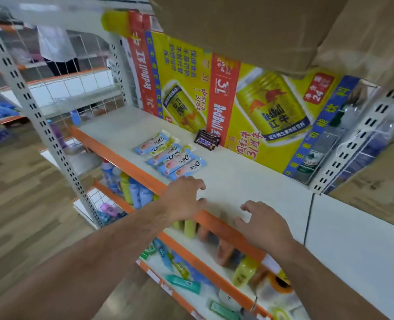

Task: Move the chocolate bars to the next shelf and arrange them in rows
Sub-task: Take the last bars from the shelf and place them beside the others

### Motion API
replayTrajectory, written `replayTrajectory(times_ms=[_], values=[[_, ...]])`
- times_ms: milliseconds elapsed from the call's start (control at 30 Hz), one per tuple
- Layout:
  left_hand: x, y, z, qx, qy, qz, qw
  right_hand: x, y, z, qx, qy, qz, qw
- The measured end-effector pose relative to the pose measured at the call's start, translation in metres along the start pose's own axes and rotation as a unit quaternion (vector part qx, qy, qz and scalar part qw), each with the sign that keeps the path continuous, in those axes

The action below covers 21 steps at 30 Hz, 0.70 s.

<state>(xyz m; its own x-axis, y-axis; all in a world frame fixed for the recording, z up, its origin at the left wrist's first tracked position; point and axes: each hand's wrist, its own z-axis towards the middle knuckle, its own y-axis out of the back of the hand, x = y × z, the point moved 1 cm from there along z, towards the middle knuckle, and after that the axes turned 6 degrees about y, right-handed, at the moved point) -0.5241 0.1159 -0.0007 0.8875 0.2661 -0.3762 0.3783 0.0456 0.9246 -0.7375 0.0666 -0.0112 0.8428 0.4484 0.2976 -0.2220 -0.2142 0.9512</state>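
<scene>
Bright, even indoor light; faint shadow on the shelf (237, 179) beneath the right hand (264, 224); motion blur throughout; uprights (29, 107) bow near edges.

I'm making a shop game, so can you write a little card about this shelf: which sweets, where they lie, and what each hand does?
shelf: white board with an orange front edge
Dove bars: about five light blue packets, overlapping in a slanted row near the front edge
Snickers bars: small dark stack further back, against the Red Bull box
left hand: open, holds nothing, right by the nearest Dove bar
right hand: open, holds nothing, over the front edge
below: bottles on the lower shelf
</scene>
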Motion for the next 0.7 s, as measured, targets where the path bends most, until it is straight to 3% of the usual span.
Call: replayTrajectory(times_ms=[367, 600, 700], values=[[0.039, 0.018, 0.088, 0.006, 0.022, 0.015, 1.0, 0.017, 0.0, 0.115, -0.015, 0.002, 0.025, 1.0], [0.037, 0.021, 0.149, 0.109, -0.125, 0.142, 0.976, 0.013, 0.005, 0.166, -0.029, -0.001, 0.044, 0.999], [0.038, 0.012, 0.17, 0.138, -0.143, 0.191, 0.961, 0.012, 0.005, 0.183, -0.035, -0.022, 0.056, 0.998]])
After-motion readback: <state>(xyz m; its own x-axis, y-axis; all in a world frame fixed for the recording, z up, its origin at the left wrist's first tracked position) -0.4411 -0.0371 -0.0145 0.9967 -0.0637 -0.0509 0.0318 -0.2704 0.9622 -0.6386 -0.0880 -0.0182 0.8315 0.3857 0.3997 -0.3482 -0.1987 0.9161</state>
